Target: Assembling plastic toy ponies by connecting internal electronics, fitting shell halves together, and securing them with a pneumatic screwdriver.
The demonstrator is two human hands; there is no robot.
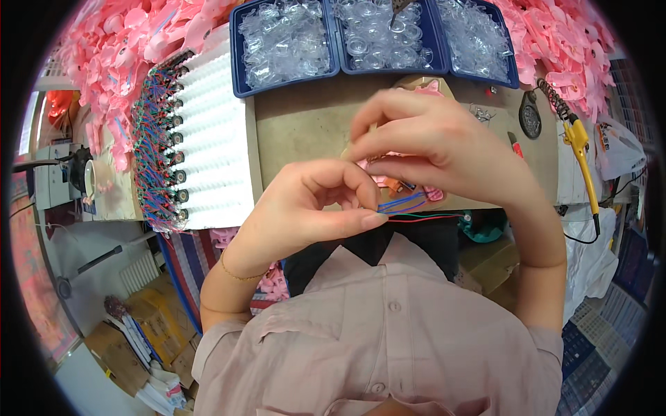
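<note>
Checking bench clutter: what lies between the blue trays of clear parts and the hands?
In the head view, bare brown bench top lies between the blue trays and the right hand.

place: assembly workshop | signs: soldering iron [581, 149], parts trays [374, 38], piled pink parts [118, 48]

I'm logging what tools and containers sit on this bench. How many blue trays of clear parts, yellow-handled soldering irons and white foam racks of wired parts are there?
Blue trays of clear plastic parts: 3
Yellow-handled soldering iron: 1
White foam rack of wired parts: 1
Total: 5
</note>
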